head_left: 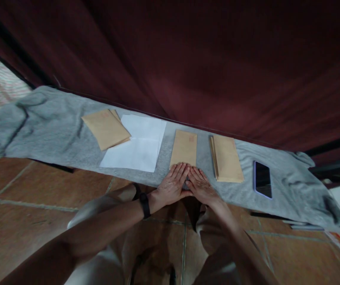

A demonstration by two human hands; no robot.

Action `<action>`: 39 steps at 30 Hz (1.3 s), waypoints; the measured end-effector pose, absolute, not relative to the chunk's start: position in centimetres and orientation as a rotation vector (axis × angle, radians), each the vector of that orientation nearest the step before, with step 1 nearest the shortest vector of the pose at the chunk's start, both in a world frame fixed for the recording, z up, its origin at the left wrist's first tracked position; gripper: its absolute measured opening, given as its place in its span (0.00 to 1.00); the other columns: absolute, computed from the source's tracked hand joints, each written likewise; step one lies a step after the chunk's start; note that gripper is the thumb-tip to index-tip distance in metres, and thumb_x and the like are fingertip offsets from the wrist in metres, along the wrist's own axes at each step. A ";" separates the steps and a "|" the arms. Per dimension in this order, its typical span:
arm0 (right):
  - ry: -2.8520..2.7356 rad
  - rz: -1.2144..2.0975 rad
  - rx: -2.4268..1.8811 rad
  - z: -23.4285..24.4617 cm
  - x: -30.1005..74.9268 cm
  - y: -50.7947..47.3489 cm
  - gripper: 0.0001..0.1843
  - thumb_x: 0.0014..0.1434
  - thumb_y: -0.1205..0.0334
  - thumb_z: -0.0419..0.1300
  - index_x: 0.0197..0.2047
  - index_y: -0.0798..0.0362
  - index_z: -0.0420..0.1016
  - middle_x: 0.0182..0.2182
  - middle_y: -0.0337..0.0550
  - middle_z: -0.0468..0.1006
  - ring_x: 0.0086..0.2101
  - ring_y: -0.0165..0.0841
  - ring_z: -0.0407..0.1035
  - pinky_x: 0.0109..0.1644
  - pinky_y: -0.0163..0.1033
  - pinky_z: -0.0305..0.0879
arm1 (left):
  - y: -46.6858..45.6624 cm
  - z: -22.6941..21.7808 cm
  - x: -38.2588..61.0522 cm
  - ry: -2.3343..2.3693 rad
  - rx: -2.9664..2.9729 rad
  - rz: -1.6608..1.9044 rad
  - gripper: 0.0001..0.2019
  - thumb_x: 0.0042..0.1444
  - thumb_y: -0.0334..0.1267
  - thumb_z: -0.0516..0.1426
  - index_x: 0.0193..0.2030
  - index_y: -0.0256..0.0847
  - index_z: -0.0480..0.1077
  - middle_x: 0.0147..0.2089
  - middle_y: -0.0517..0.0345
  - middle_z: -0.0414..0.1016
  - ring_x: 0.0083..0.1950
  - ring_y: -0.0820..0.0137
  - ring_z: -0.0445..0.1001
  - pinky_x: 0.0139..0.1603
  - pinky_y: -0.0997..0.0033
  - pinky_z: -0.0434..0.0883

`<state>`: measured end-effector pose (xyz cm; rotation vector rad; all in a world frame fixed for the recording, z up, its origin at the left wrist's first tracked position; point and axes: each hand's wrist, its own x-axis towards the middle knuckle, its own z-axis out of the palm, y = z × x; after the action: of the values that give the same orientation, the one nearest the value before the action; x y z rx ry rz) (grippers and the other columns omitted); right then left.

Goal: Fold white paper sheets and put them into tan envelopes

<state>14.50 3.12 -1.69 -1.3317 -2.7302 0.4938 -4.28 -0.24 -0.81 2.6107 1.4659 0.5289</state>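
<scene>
A single brown envelope (184, 147) lies flat in front of me on the grey cloth. Side by side, my left hand (173, 183) and my right hand (200, 184) rest with straight fingers on its near end, their fingertips almost meeting. Both hands are flat and neither grips anything. Left of the envelope are white paper sheets (137, 148) with a fold line across them. A few brown envelopes (107, 128) overlap the sheets' left side. To the right stands a neat stack of brown envelopes (226, 159).
A phone (263, 180) with a dark screen lies right of the stack. Wrinkled grey cloth (57, 126) covers the narrow bench. Behind it hangs a dark red curtain (187, 71). Brown floor tiles (33, 198) show below, around my legs.
</scene>
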 end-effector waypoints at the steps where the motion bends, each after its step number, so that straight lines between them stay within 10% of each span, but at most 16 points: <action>1: -2.743 0.504 -1.342 -1.5 14.6 3.1 0.31 0.73 0.54 0.40 0.74 0.59 0.48 0.72 0.51 0.48 0.71 0.39 0.40 0.74 0.54 0.40 | -0.3 -0.8 -4.3 1.471 2.619 0.510 0.48 0.61 0.65 0.48 0.74 0.27 0.46 0.75 0.32 0.46 0.77 0.50 0.41 0.74 0.46 0.45; 39: -2.688 0.323 -1.426 -0.4 14.4 1.7 0.34 0.73 0.48 0.38 0.75 0.56 0.41 0.73 0.48 0.44 0.71 0.38 0.40 0.74 0.51 0.40 | -0.2 -1.0 -4.3 1.553 2.671 0.380 0.36 0.65 0.52 0.50 0.71 0.27 0.54 0.74 0.35 0.52 0.76 0.52 0.45 0.74 0.43 0.44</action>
<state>14.40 1.69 -0.42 -1.4256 -2.6878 0.3227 -4.29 -0.23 -0.97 2.6713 1.5531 0.3804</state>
